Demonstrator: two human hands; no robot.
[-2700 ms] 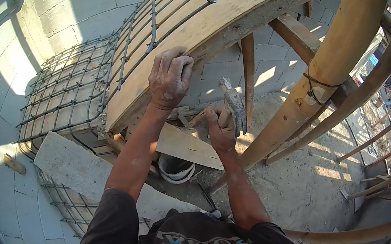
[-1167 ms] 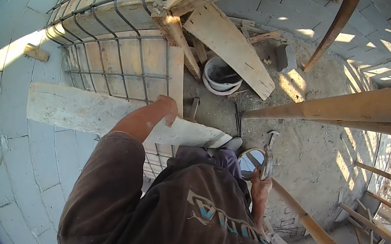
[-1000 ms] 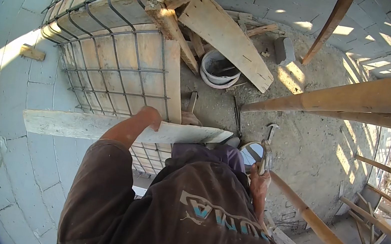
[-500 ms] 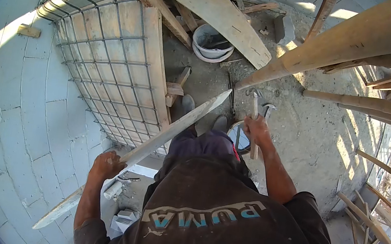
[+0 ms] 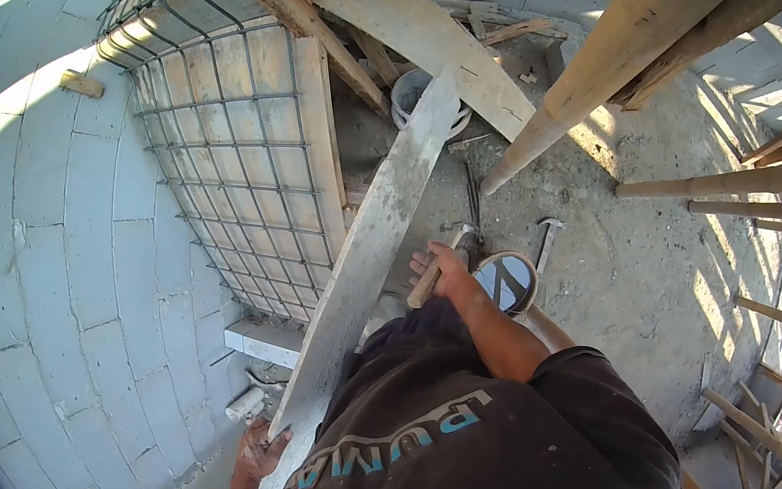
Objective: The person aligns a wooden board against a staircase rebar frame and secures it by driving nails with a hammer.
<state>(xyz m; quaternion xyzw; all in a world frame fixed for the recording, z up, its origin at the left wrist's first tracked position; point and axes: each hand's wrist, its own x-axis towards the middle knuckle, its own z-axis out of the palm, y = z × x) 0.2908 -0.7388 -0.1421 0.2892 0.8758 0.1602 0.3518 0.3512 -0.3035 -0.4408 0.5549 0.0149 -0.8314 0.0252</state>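
A long, pale, dusty board (image 5: 366, 241) slants upward from the lower left, its upper end over a white bucket (image 5: 410, 96). My left hand (image 5: 258, 447) grips the board near its lower end. In my right hand (image 5: 441, 270) is a hammer (image 5: 424, 285), held by its wooden handle with the metal head pointing up and away. The right hand is just right of the board, and a gap shows between them. A round bucket (image 5: 506, 281) of water, with reflections on it, stands to the right of that hand.
Steel mesh (image 5: 244, 147) covers the wooden formwork at the left, beside a block wall (image 5: 56, 255). Another plank (image 5: 423, 32) lies across the top. A thick bamboo pole (image 5: 576, 90) rises from the floor. A second hammer (image 5: 546, 248) lies beyond the water bucket.
The board has swung steeper, its far end moving up over the white bucket. My left hand has moved down and right; my right hand has come left and down with the hammer.
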